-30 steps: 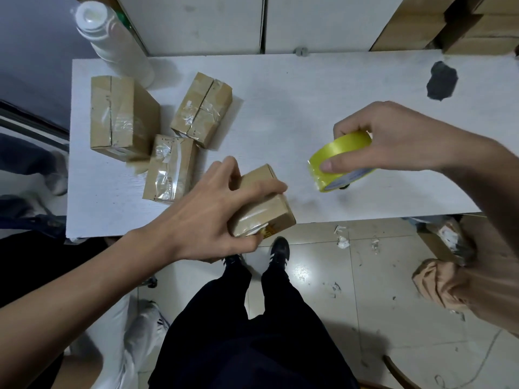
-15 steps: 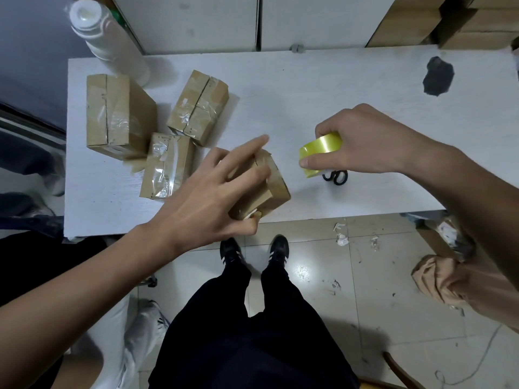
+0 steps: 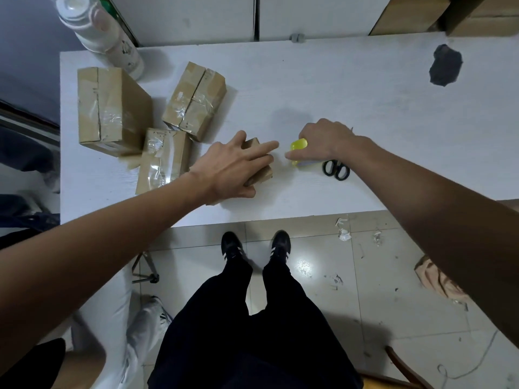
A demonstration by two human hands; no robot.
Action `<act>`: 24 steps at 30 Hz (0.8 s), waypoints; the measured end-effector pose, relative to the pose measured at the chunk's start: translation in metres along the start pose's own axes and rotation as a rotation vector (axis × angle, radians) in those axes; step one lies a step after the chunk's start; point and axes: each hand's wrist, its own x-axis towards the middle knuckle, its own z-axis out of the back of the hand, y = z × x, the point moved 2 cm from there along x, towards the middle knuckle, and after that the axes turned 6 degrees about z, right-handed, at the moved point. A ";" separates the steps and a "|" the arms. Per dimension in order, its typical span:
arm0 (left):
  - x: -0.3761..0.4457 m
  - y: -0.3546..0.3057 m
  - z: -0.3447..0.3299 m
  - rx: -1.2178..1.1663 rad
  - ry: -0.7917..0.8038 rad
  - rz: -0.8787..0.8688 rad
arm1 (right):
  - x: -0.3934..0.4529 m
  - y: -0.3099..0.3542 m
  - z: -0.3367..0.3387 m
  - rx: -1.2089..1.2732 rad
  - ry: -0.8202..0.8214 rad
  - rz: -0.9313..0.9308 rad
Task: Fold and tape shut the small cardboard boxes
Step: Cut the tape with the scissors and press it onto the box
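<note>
A small cardboard box rests on the white table, mostly covered by my left hand, which grips it with the index finger stretched toward the right. My right hand holds a yellow tape roll low on the table, just right of the box. Three taped boxes lie to the left: a large one, a middle one and a near one.
Black scissors lie on the table under my right wrist. A white bottle stands at the back left corner. A dark patch marks the table at the far right. My feet stand on a littered tile floor.
Both hands moved away from me and down onto the table. The box went from hanging over the front edge to resting on the table. The tape roll came down beside it.
</note>
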 end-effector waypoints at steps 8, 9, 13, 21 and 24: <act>0.001 0.008 -0.015 0.150 -0.003 -0.095 | 0.013 0.045 -0.019 -0.391 -0.094 -0.009; 0.001 0.007 -0.019 0.140 -0.004 -0.095 | 0.014 0.052 -0.024 -0.449 -0.107 -0.008; -0.009 0.016 -0.029 0.065 -0.040 -0.055 | 0.013 0.044 -0.032 -0.476 -0.142 -0.021; -0.015 0.016 -0.026 0.038 -0.088 -0.039 | -0.004 0.014 -0.029 -0.454 -0.252 0.138; -0.011 0.013 -0.023 0.006 -0.103 -0.022 | -0.008 0.003 -0.024 -0.370 -0.231 0.148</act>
